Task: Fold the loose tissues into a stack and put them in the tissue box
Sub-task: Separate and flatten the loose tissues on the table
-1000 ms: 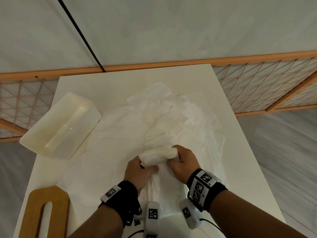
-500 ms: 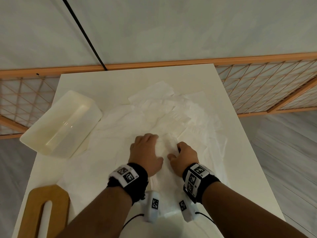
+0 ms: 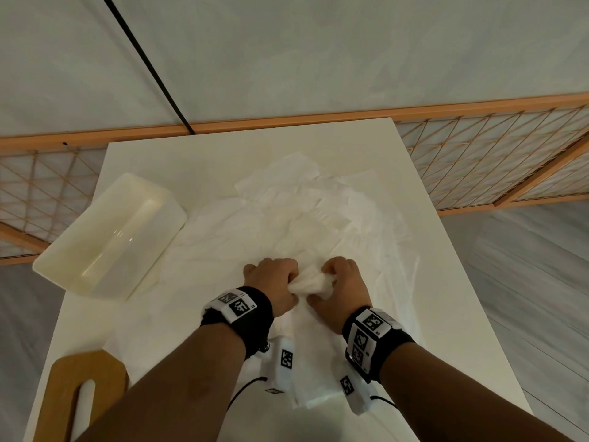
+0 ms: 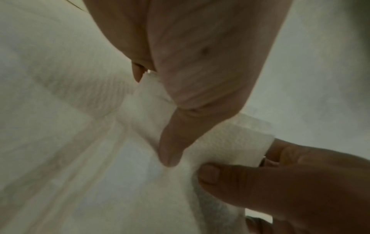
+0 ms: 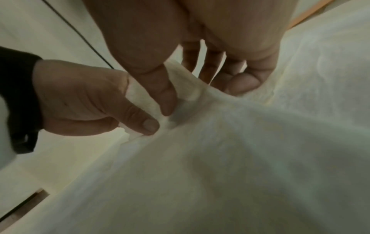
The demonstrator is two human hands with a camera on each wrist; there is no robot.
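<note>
Tissue pinched by left hand and right hand fingers | tissue box at table left edge

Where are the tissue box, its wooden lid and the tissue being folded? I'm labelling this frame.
tissue box [image 3: 79, 266]: head view, near rim.
wooden lid [image 3: 63, 390]: head view, wood beside the slot.
tissue being folded [image 3: 310, 282]: head view, bunched middle between both hands.

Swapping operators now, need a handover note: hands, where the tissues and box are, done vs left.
Left hand and right hand: both pinch one bunched tissue, raised just over the pile.
Loose tissues lie spread across the table, unstacked.
Tissue box sits at the table's left edge, open, with nothing visible inside; wooden lid lies at the near left corner.
Done: no finished stack visible.
Left: fold, stack, load box.
</note>
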